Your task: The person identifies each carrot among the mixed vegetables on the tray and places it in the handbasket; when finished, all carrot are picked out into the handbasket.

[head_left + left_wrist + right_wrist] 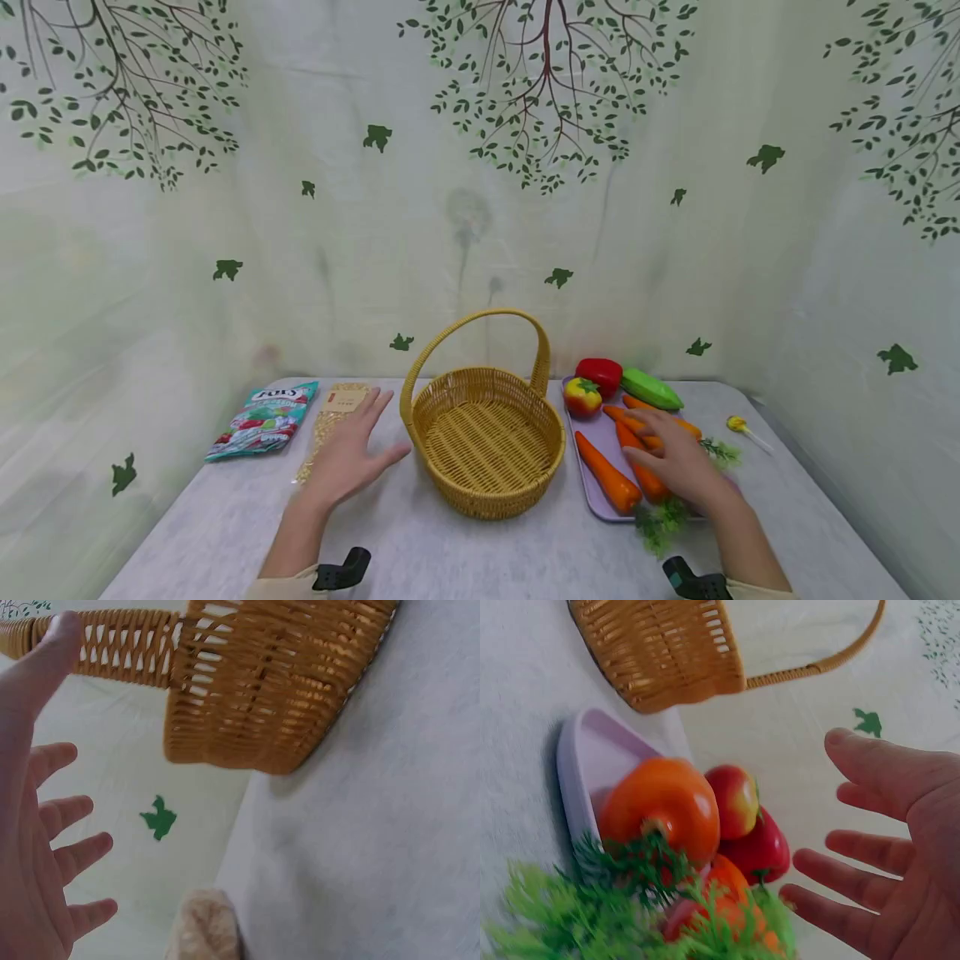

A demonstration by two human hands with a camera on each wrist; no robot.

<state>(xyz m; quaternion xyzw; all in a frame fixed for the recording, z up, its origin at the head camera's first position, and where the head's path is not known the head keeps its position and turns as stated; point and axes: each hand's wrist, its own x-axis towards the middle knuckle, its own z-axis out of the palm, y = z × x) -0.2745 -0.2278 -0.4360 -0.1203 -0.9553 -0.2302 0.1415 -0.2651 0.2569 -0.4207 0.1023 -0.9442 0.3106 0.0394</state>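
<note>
My left hand (pixel 351 460) hovers with spread fingers between a clear packet of pale grains (pixel 347 398) and a wicker basket (pixel 489 504). It holds nothing, and the left wrist view shows its fingers apart from the basket (pixel 247 697). Over the lilac tray (pixel 596 502) on the right, my right hand (pixel 678 462) is held above several orange carrots (pixel 606 475), partly hiding them. In the right wrist view its fingers are extended and grip nothing. Also on the tray are a red pepper (pixel 600 375), a red-yellow fruit (pixel 582 398) and a green vegetable (pixel 651 389).
A teal snack bag (pixel 266 421) lies at the far left of the pale table (pixel 517 558). Right of the tray is a yellow lollipop (pixel 737 423). Leafy carrot tops (pixel 660 525) overhang the tray's front edge. A leaf-patterned curtain (pixel 480 225) stands behind the table.
</note>
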